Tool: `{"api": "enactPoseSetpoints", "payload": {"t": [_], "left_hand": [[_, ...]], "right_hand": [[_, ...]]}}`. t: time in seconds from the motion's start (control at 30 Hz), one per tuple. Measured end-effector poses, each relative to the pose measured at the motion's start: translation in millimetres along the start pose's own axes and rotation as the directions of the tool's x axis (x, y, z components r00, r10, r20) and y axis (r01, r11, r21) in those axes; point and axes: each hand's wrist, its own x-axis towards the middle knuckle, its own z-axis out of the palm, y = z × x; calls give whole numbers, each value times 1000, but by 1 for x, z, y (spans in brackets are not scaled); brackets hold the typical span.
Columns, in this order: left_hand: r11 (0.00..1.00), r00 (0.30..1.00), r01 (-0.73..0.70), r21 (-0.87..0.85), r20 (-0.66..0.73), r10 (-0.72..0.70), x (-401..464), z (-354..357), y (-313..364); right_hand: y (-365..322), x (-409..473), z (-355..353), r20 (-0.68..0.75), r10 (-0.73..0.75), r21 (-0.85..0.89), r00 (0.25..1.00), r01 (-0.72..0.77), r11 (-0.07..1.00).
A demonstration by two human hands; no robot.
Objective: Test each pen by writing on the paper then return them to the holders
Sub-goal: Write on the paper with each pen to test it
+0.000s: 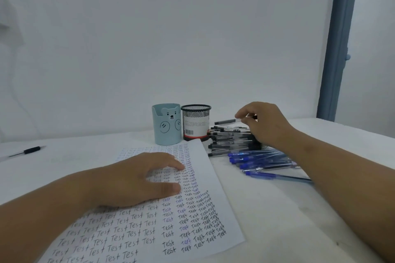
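Observation:
A white paper [205, 179] covered in rows of "Test" lies before me. My left hand [136, 177] rests flat on it with fingers spread. My right hand [263, 123] reaches over a pile of black pens [230, 137] and pinches a black pen [226, 122] that lies at the back of the pile. Several blue pens [260, 161] lie in front of the black ones. Behind the paper stand two holders, a light blue bear holder [166, 125] and a black mesh holder [195, 120]; I see no pens sticking out of either.
A lone black pen [27, 151] lies at the far left of the white table. A white wall stands close behind the holders. A blue-grey post [339, 40] rises at the right.

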Motion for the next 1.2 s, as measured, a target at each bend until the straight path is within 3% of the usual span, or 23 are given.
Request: {"api": "enactPoseSetpoints", "payload": {"t": [0.2, 0.33, 0.47, 0.67, 0.77, 0.87, 0.97, 1.07, 1.2], "left_hand": [[1000, 1000, -5, 8, 7, 5, -1, 0, -1], [1000, 1000, -11, -2, 4, 12, -1, -1, -1], [1000, 1000, -5, -17, 5, 5, -1, 0, -3], [991, 999, 0, -135, -43, -6, -2, 0, -3], [916, 982, 24, -400, -161, -95, -2, -2, -3], [781, 924, -13, -625, -305, -229, 1, -9, -5], [709, 818, -49, -703, -436, -376, -1, -26, -12], [754, 724, -20, -657, -530, -442, -9, -51, -38], [856, 625, 224, -465, -605, -493, -30, -77, -103]], "right_hand": [[18, 10, 13, 41, 149, -57, 988, -146, 988], [18, 10, 16, 143, 168, -88, 975, -157, 984], [13, 10, 14, 123, 170, -95, 978, -159, 983], [-48, -20, 16, 80, -100, 26, 992, 99, 995], [-93, -38, 33, 224, -265, 50, 938, 260, 964], [-130, -44, 52, 419, -288, 39, 861, 300, 953], [-157, -42, 69, 534, -320, 10, 782, 373, 928], [-171, -39, 86, 548, -355, 15, 757, 416, 909], [-174, -44, 111, 559, -396, 72, 728, 434, 898]]}}
